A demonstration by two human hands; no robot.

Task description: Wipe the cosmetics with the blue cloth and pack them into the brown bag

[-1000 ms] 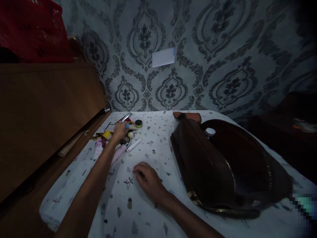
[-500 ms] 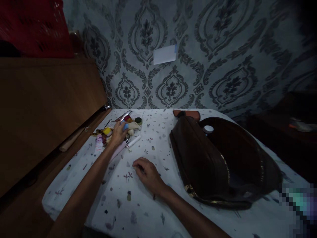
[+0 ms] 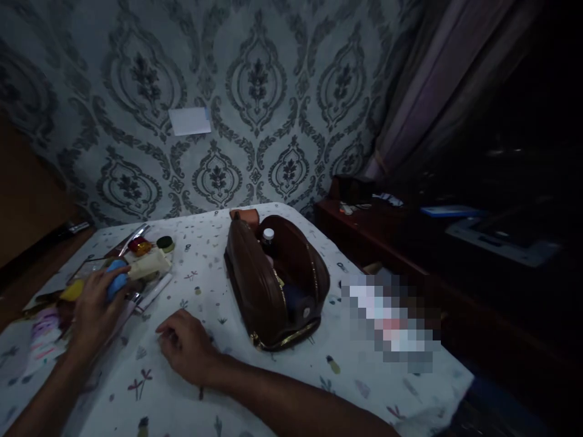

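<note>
My left hand [image 3: 96, 306] is over a pile of cosmetics at the left, its fingers closed round a small rounded blue item [image 3: 118, 280] whose kind I cannot make out. Beside it lie a cream-coloured tube [image 3: 148, 265], a dark-lidded jar [image 3: 165, 244], a white pen-like stick [image 3: 156, 290] and a pink-and-white tube [image 3: 44, 331]. My right hand [image 3: 187, 347] rests on the patterned cloth with its fingers curled in, nothing visible in them. To its right stands a brown zip bag [image 3: 250, 285], unzipped, with a white-capped bottle [image 3: 268, 234] inside.
A small orange-brown case [image 3: 246, 216] lies behind the bag. A blurred-out object [image 3: 392, 318] sits at the table's right side. Beyond is a dark reddish wooden surface [image 3: 364, 221] with items on it. Patterned wallpaper [image 3: 255, 91] rises behind the table.
The view has swung to the right, so the bag appears nearer the middle. My left hand has raised the blue item slightly from the pile. My right hand stays curled on the cloth.
</note>
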